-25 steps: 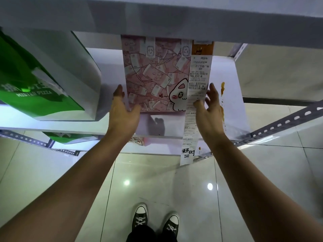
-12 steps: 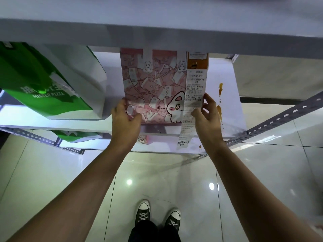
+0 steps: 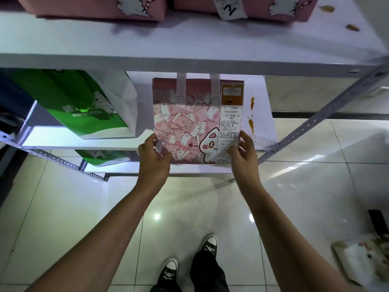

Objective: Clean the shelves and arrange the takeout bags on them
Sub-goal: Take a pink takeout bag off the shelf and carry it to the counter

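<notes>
The pink takeout bag (image 3: 185, 125) now sits nearer the front edge of the middle shelf (image 3: 263, 114) than a second ago, its lower edge overhanging the front. The left hand (image 3: 152, 159) grips its lower left corner, fingers curled round the edge; the right hand (image 3: 242, 152) pinches the lower right corner, over the receipt (image 3: 229, 131), which no longer dangles below the shelf. The view has tilted up, showing pink bags (image 3: 94, 7) on the top shelf (image 3: 189, 43). A green bag (image 3: 84, 106) stands to the left; orange stains (image 3: 251, 114) mark the shelf to the right.
</notes>
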`<state>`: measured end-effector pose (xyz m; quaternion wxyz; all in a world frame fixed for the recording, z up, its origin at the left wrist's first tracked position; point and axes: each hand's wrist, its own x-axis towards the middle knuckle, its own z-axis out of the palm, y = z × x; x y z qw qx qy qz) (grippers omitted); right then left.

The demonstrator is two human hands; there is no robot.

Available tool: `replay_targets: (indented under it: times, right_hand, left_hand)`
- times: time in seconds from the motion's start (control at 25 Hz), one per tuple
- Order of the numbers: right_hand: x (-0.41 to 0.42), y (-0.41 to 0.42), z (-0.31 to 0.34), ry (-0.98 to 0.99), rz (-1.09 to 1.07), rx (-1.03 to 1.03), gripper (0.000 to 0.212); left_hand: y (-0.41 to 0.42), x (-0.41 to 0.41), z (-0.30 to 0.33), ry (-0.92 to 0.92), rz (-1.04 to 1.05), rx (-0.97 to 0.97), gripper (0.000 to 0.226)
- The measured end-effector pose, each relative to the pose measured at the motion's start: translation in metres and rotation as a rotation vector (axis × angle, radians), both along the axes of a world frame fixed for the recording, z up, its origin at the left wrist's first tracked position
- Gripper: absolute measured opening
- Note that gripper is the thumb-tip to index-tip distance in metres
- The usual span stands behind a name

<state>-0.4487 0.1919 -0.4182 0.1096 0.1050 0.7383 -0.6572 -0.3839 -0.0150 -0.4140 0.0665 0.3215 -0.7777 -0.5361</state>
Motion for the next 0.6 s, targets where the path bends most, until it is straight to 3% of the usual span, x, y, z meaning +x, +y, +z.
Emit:
replay_targets:
  times: [0.36, 0.6]
  right_hand:
    - [0.092, 0.007, 0.061, 0.004, -0.178, -0.054, 0.051]
    - [0.142, 0.024, 0.101, 0.058, -0.295, -0.029, 0.048]
  left_hand:
    - [-0.006, 0.05, 0.059, 0.032, -0.173, -0.059, 0.053]
    - [0.011, 0.083, 0.092, 0.078, -0.29, 0.004, 0.05]
